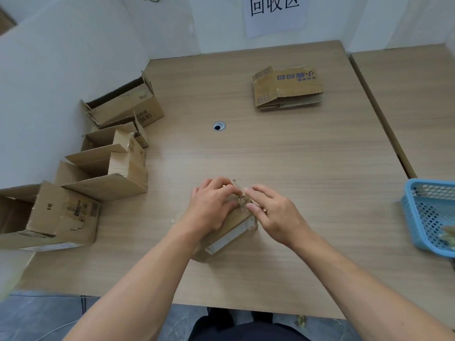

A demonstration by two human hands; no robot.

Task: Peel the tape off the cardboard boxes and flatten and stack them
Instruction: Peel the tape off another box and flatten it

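Step in hand: tape peel on small box [231, 232], at the desk [295, 156] front edge, centre. L hand [211, 205] fingers curl over box top, holding it down. R hand [278, 215] thumb + forefinger pinch crumpled clear tape [240, 193] at the far end. Next, prob.: pull strip free w/ box steadied, bin it in blue basket [410, 217], then flatten box for flat stack [286, 87] far right.

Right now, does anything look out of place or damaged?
A crumpled scrap, seemingly tape, lies on the floor by the desk, not in the blue basket. The nearest open box on the left has scuffed, torn sides.
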